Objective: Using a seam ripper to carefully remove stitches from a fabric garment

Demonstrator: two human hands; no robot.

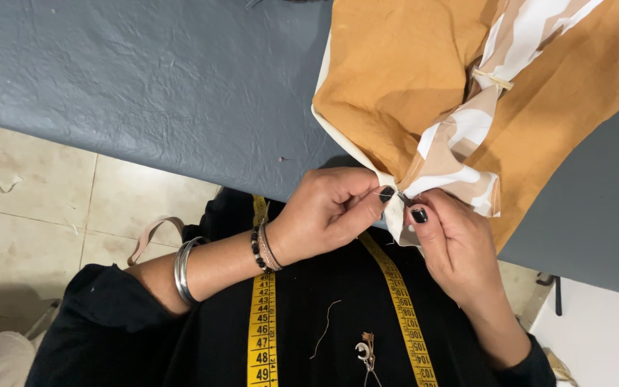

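Grey table (145,86), hands pinching orange fabric (395,72)

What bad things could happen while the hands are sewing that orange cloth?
The left hand pinches a thin needle right beside the right hand, so a slip could prick a finger. Most of the orange cloth lies bunched on the grey table while only its corner is held at the edge, so a tug might drag it off. The yellow tape measure hangs near the work and could catch the thread.
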